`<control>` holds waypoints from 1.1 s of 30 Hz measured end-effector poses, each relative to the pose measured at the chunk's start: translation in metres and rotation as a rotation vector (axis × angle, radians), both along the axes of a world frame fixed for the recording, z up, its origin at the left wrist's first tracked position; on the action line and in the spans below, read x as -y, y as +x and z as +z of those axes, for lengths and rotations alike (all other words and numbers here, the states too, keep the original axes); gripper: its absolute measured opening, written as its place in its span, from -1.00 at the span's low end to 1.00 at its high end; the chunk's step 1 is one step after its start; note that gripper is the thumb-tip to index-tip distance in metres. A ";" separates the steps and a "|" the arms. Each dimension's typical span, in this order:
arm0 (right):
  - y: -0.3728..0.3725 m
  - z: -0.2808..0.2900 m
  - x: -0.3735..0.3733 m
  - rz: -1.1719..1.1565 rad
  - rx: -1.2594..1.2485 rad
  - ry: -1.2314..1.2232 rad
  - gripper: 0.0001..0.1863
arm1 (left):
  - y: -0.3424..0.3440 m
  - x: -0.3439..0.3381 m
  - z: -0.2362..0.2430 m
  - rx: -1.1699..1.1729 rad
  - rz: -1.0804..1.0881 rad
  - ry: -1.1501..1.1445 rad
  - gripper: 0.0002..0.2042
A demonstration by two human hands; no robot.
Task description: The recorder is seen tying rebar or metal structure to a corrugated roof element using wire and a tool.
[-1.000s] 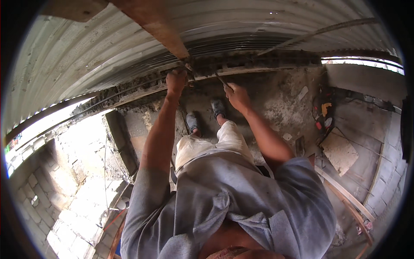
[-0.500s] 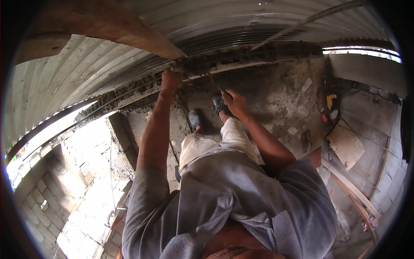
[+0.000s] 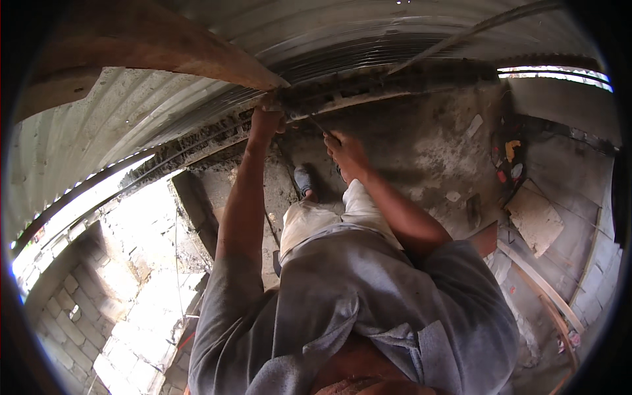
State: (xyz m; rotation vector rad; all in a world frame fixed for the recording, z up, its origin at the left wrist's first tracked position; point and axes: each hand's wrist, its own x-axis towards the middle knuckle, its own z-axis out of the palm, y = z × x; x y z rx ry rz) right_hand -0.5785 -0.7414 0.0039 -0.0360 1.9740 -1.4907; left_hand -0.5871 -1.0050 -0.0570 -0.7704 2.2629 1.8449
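My left hand [image 3: 266, 121] is closed at the lower end of a brown wooden beam [image 3: 230, 66], beside the dark, rough concrete ledge [image 3: 355, 97]; what its fingers hold is hidden. My right hand [image 3: 344, 153], lower and to the right, grips a thin dark metal tool [image 3: 317, 124], which angles up and left toward the ledge near my left hand. Corrugated metal sheeting [image 3: 99, 125] runs close above both hands.
A thin bar [image 3: 461, 36] crosses the sheeting. My sandalled foot [image 3: 304, 179] stands on grimy concrete. At right lie a pale board [image 3: 533, 217], scattered coloured debris [image 3: 510, 151] and timber strips [image 3: 540, 283]. A block wall [image 3: 72, 309] stands in bright light at lower left.
My right hand with the tool has moved slightly left, closer to my left hand. My left hand stays by the beam's end. The view has shifted a little, showing more of the beam.
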 end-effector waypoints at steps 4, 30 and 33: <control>-0.007 0.008 0.006 0.016 -0.024 0.059 -0.73 | 0.006 -0.007 0.053 -0.019 0.135 0.245 -0.48; 0.011 0.036 0.063 -0.268 0.544 -0.187 -0.77 | -0.016 0.076 0.013 -0.168 -0.701 -0.271 -0.46; 0.017 0.038 0.071 -0.247 0.510 -0.243 -0.78 | -0.015 0.089 -0.033 -0.653 -0.702 -0.499 -0.42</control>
